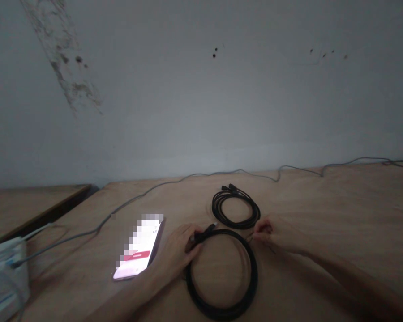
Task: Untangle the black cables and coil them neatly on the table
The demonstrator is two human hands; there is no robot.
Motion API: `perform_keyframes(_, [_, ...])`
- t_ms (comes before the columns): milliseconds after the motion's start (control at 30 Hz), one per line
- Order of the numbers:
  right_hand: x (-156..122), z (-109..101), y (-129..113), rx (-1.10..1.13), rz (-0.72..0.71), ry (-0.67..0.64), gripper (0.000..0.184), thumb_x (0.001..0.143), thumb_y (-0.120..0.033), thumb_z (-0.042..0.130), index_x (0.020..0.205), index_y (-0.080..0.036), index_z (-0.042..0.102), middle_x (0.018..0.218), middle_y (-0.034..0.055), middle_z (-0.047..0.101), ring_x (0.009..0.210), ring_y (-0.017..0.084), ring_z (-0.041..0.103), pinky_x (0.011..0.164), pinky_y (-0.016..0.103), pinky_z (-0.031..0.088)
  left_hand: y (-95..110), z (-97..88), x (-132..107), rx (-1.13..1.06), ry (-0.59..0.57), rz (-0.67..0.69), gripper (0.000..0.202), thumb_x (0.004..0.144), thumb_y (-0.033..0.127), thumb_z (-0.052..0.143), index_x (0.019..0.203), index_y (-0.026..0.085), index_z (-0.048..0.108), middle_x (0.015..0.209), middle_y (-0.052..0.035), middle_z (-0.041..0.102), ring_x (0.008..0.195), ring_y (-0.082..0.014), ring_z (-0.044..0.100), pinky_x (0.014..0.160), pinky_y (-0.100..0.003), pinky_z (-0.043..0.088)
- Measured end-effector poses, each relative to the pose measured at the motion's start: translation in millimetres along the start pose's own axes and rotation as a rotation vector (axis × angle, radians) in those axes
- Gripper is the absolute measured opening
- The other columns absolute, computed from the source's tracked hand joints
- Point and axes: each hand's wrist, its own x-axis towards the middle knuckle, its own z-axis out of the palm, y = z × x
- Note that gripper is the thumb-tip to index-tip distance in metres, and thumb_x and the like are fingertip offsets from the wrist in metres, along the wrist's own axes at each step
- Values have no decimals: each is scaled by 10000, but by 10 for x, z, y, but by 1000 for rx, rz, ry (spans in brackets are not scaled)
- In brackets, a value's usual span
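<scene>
A coiled black cable (255, 273) lies on the wooden table in front of me, wound in a neat ring. My left hand (181, 246) grips the ring's upper left side, fingers and thumb around it, close to a connector with a metal tip (211, 229). At the ring's upper right, my right hand (270, 233) is closed in a pinch on a thin, wire-like strip (249, 238), too small and blurred to name surely. Just beyond the ring rests a second, smaller coil of black cable (237, 223), with its two plugs (229, 188) at the top.
Left of my left hand lies a phone (137, 250) with its screen lit. A white box-like device (6, 277) with cables stands at the left edge. One long grey cable (147, 191) runs along the table's (339, 210) back, near the wall (201, 112).
</scene>
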Motion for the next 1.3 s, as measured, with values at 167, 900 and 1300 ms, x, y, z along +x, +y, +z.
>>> perform_keyframes(167, [-40, -155, -137, -73, -66, 9, 240, 798, -407, 692, 799, -178, 763, 721, 48, 722, 666, 192, 633, 591, 274, 436, -26, 16, 5, 32, -10, -9, 303, 879, 188, 642, 1177, 236, 667, 1166, -65, 723, 1087, -280, 666, 966, -416, 509])
perform_keyframes(900, [-170, -64, -415, -180, -213, 226, 194, 886, -351, 647, 875, -198, 766, 724, 41, 730, 600, 169, 607, 537, 257, 427, -74, -11, 6, -17, 16, 36, 254, 898, 189, 638, 1140, 254, 682, 1113, -39, 721, 1056, -251, 654, 943, -383, 505])
perform_keyframes(1300, [-178, -133, -468, -265, -242, 216, 282, 911, -373, 579, 984, -189, 778, 803, 88, 760, 613, 205, 639, 572, 306, 489, -82, -5, 0, -24, 18, 37, 238, 903, 192, 647, 1131, 254, 679, 1116, -40, 718, 1058, -253, 651, 946, -382, 502])
